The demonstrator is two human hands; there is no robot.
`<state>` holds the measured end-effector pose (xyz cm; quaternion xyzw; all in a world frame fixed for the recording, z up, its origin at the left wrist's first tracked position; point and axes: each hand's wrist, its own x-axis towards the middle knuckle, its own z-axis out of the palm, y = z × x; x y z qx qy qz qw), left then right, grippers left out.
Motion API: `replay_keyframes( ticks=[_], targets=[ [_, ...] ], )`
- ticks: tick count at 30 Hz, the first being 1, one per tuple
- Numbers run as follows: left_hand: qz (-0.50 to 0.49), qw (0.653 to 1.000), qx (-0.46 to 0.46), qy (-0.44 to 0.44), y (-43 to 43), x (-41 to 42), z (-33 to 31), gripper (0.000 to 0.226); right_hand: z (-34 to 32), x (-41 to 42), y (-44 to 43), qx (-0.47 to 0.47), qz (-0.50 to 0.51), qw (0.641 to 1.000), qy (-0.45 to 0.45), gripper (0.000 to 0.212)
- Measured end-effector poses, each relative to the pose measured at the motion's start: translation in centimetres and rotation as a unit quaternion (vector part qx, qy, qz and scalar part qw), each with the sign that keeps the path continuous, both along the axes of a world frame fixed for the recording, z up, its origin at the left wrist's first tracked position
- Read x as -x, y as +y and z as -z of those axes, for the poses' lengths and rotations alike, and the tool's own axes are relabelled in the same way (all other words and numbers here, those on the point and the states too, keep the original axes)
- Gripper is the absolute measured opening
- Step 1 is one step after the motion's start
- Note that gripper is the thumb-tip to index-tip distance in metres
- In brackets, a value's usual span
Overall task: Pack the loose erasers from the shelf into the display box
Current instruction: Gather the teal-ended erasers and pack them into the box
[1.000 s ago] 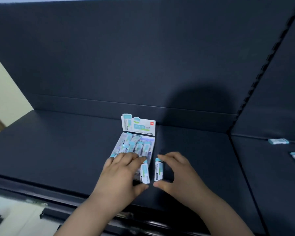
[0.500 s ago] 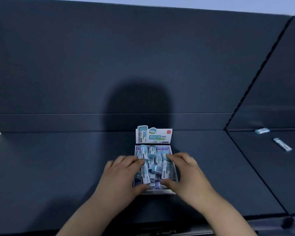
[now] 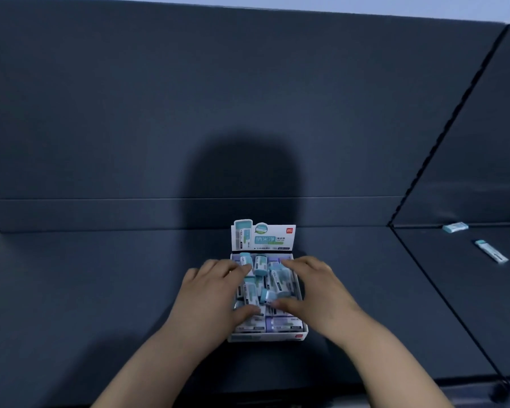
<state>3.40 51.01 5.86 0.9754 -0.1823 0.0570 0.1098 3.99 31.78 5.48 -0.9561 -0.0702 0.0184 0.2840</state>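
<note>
The erasers point(image 3: 261, 267) lay heaped at odd angles inside the display box point(image 3: 270, 337), at lower centre of the frame, more piled than ranked. They were small, light blocks in glossy paper sleeves, and would probably slide against each other and tip easily. The safest hold looked like a thumb-and-finger pinch across the long sleeved sides, not the bare teal ends. The box seemed to be thin card, likely to skid or buckle if pressed hard, so steadying its walls would help.

The left hand point(image 3: 212, 293) curled over the heap's left side, thumb and fingers apparently pinching one upright eraser point(image 3: 250, 293). The right hand point(image 3: 315, 293) arched over the right side, fingers bent and touching the pile; whether it gripped one could not be told.

Behind the heap the box's header card point(image 3: 262, 234) stood upright. On the dark shelf point(image 3: 100, 275) a loose eraser point(image 3: 455, 227) lay by the back wall at far right of the frame. Another loose eraser point(image 3: 491, 251) lay just in front of it. Both were well apart from the box and not yet packed.
</note>
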Motion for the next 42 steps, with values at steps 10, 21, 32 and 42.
replay_keyframes(
  ticks=[10, 21, 32, 42],
  targets=[
    [0.065, 0.997, -0.020, -0.045, -4.1, -0.6, -1.7, 0.056, -0.5, 1.5, -1.9, 0.032, 0.023, 0.998, -0.049, 0.072],
    [0.066, 0.996, -0.038, -0.043, -17.9, -0.9, -0.4, 0.059, 0.5, 1.5, -15.5, 0.077, 0.014, 0.997, -0.024, 0.068],
    [0.038, 0.999, -0.024, 0.016, -39.9, -0.3, 0.3, 0.058, -0.3, 0.1, -39.2, 0.082, 0.013, 0.996, 0.032, 0.065],
    [0.024, 0.996, -0.053, 0.066, -41.6, -0.4, 0.4, 0.058, 1.7, 0.4, -41.7, 0.065, 0.020, 0.996, 0.051, 0.066]
  ],
)
